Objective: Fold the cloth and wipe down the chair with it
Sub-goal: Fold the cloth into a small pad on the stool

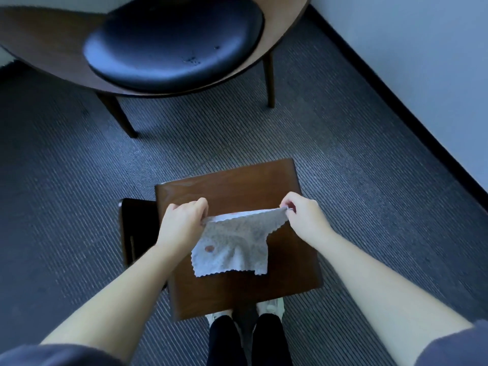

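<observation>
Ribbed carpet (343, 154); over wooden chair (237, 180), left hand (182, 220), right hand (303, 217) pinch seemingly stained cloth (232, 249).

Light: dim, cool blue, brightest on the wall (422, 62) right of the wooden chair (237, 186) | Glare: pale sheen on the black cushion (171, 46) beyond the chair | Shadows: soft, faint | Lens: wide-angle, edges bowed | Focus: soft overall, slightly smeared

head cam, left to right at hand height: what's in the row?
left hand → cloth, pinched at its top edge by both hands → right hand
</observation>
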